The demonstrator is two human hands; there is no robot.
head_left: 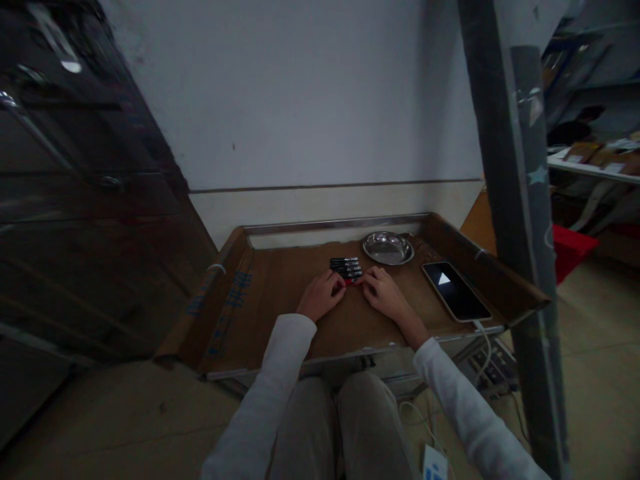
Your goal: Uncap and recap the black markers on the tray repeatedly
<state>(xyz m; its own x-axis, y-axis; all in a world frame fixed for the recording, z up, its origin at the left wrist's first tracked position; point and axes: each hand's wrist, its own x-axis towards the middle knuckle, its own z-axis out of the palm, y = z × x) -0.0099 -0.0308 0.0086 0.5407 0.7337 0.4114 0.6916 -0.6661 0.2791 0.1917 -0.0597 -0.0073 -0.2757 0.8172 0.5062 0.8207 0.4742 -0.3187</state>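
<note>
Several black marker pens [345, 267] lie side by side in a stack of rows on the cardboard-covered table. At the near side of the row is a red marker pen [351, 281], partly covered by fingers. My left hand [323, 295] pinches around its left end, with fingers curled together. On the other end, my right hand [384, 291] has its thumb and fingers closed at the pen's right tip. Both hands rest close to the cardboard, and the exact fingertip contact is small and dim.
A round steel dish [389, 248] stands behind my right hand. A phone [456, 291] with a white cable [484, 350] lies at the right. Raised cardboard sides [213, 300] border the table [280, 267], and a grey post [520, 200] rises at its right.
</note>
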